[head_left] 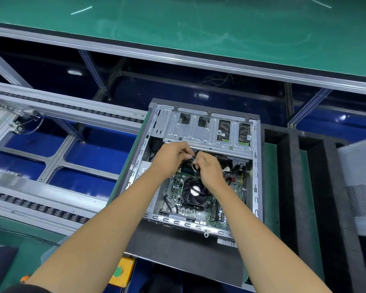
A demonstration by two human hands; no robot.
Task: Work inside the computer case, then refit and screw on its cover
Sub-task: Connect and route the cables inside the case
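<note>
An open computer case (pixel 256 157) lies flat on a black foam pad, its motherboard and round black CPU fan (pixel 193 192) exposed. Both my hands reach inside, just below the silver drive cage (pixel 199 130). My left hand (pixel 171 155) and my right hand (pixel 208 169) meet over the board and pinch a thin white cable tie (pixel 192 159) around a bundle of cables. The cables under my fingers are mostly hidden. The case's grey perforated cover (pixel 359 187) leans at the far right, off the case.
Black foam dividers (pixel 292 176) stand right of the case. A roller conveyor rail (pixel 51 208) runs along the left. A yellow box with a green button (pixel 123 271) sits at the bench's front edge. A green-topped bench (pixel 199 22) spans the back.
</note>
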